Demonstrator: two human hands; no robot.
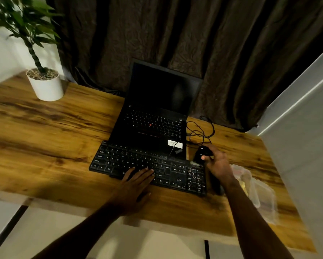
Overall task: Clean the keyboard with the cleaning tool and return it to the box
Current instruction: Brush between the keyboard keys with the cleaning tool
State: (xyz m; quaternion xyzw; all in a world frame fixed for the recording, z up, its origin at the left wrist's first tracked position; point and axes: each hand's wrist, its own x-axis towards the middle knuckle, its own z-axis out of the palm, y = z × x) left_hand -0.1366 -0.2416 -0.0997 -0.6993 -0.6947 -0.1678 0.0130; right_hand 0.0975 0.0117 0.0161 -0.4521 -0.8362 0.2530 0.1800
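Left hand (136, 182) is flat on the keyboard (119, 159), fingers straight, holding nothing. Right hand (217, 165) fingers are curled against the mouse (203, 151); can't tell what they grip. A clear box (257, 191) sits on the counter (44, 137) just right of them.

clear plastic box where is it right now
In the head view the clear plastic box lies on the desk near its right edge, just right of the keyboard and the right hand.
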